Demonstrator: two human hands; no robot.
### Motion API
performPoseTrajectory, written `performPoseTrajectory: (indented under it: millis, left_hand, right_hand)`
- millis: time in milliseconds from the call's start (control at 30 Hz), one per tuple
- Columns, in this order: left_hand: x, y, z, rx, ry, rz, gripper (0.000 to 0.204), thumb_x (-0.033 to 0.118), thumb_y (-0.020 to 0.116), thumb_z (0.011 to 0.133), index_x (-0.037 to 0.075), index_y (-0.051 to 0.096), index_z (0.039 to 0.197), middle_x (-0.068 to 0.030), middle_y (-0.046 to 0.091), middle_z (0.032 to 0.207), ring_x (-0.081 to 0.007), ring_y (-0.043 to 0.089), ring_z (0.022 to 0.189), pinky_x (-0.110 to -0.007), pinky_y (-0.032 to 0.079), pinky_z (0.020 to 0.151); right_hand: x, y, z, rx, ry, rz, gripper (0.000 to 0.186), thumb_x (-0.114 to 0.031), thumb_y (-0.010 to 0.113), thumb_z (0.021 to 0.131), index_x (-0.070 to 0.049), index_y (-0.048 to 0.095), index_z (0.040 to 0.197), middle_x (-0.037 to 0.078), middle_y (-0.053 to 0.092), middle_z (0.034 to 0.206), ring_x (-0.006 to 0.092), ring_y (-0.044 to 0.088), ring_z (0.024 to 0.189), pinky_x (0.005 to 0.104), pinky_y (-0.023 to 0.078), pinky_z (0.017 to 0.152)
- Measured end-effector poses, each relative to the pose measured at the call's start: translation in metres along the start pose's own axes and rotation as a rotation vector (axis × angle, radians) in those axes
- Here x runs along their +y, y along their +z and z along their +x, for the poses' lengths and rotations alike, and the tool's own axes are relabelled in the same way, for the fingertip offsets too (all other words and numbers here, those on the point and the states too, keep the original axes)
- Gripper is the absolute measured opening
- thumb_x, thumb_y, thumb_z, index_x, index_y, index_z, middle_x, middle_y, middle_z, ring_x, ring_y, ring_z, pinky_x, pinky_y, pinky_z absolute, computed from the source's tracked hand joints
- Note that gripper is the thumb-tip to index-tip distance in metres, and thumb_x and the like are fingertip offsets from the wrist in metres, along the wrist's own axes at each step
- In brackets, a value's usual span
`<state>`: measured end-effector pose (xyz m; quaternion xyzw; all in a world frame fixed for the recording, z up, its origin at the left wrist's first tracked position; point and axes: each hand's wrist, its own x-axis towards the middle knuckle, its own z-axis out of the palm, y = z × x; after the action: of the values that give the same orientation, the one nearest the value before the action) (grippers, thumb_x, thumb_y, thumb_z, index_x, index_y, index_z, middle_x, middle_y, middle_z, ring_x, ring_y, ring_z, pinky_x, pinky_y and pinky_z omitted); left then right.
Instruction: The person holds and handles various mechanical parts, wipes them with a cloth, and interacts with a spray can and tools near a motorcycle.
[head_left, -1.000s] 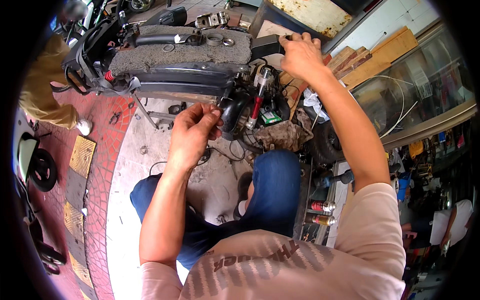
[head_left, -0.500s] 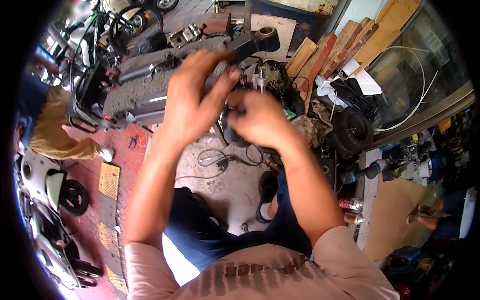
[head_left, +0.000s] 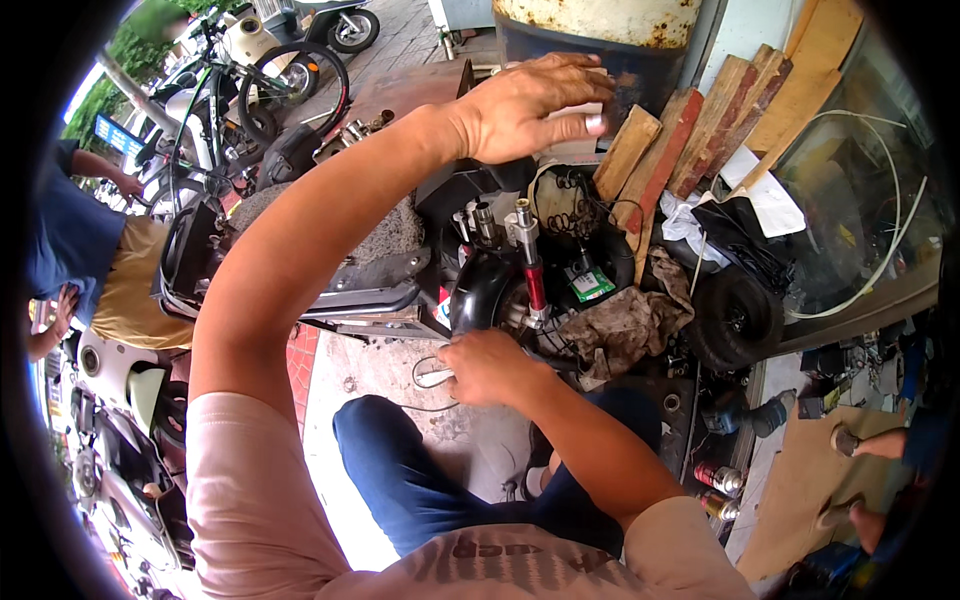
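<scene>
My left hand (head_left: 540,105) reaches far forward, fingers stretched and thumb apart, above a pale panel (head_left: 590,115); its underside is hidden. Lower and nearer to me, my right hand (head_left: 492,368) has its fingers curled; whatever they may hold is hidden. Just beyond it stand a red and silver shock absorber (head_left: 533,280), upright but slightly tilted, and a rounded glossy black part (head_left: 482,292). Silver metal tubes (head_left: 484,220) rise behind them. A thin cable (head_left: 415,405) lies on the floor beside the right hand's fingertips.
Grey fleecy padding (head_left: 385,245) covers a bench at left. Wooden boards (head_left: 715,120) lean at right above a brown rag (head_left: 635,325) and small black tyre (head_left: 738,318). Spray cans (head_left: 718,478) lie nearby. Another person (head_left: 100,240) stands at left near parked motorbikes (head_left: 125,460).
My hands have parted: the left has moved forward and right, the right has come down toward me. The black arm with a ringed end, seen before by my left hand, is now out of sight.
</scene>
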<state>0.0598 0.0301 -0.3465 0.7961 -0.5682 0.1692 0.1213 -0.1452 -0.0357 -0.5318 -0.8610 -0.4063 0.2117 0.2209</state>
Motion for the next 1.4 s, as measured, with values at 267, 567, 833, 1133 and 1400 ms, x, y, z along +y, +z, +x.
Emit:
performPoseTrajectory:
  millis: [267,567,833,1133,1400]
  left_hand:
    - [-0.006,0.013,-0.013,0.094,-0.551,-0.268,0.080,0.064,0.028,0.107,-0.002,0.068,0.128,-0.0224,0.056,0.147,-0.0388,0.037,0.147,-0.043,0.028,0.124]
    - [0.001,0.018,-0.007,-0.033,-1.280,0.145,0.085,0.062,0.016,0.107,-0.007,0.061,0.130,-0.0352,0.062,0.129,-0.0505,0.057,0.124,-0.051,0.040,0.111]
    - [0.014,-0.011,0.007,-0.089,-0.313,-0.266,0.060,0.047,0.052,0.105,-0.005,0.061,0.134,-0.0253,0.066,0.128,-0.0421,0.057,0.128,-0.047,0.041,0.113]
    - [-0.006,-0.010,0.007,-0.078,0.105,-0.223,0.052,0.038,0.061,0.102,-0.007,0.062,0.128,-0.0247,0.061,0.131,-0.0391,0.054,0.128,-0.049,0.043,0.108]
    - [0.001,0.014,-0.008,-0.016,-1.324,0.069,0.091,0.071,0.024,0.103,-0.007,0.067,0.123,-0.0285,0.065,0.132,-0.0391,0.059,0.130,-0.044,0.043,0.108]
  right_hand:
    - [0.036,-0.007,0.023,-0.012,0.006,0.027,0.028,-0.022,0.068,0.083,-0.001,0.072,0.101,0.018,0.074,0.104,0.0346,0.072,0.099,0.0469,0.057,0.087]
    - [0.034,-0.003,0.038,-0.026,-0.097,0.022,0.022,-0.014,0.065,0.078,-0.001,0.076,0.091,0.019,0.077,0.097,0.0340,0.075,0.093,0.0453,0.060,0.080]
    - [0.032,-0.006,0.020,-0.072,-0.092,0.051,0.026,-0.020,0.067,0.083,-0.001,0.074,0.098,0.019,0.075,0.098,0.0349,0.074,0.095,0.0463,0.058,0.085]
    - [0.040,0.000,0.032,0.096,-0.110,0.039,0.022,-0.012,0.063,0.078,-0.001,0.077,0.092,0.019,0.077,0.094,0.0347,0.076,0.090,0.0450,0.061,0.076]
    - [0.022,0.005,0.037,-0.030,-0.110,0.029,0.024,-0.015,0.063,0.083,0.000,0.074,0.098,0.020,0.075,0.102,0.0343,0.074,0.098,0.0458,0.059,0.084]
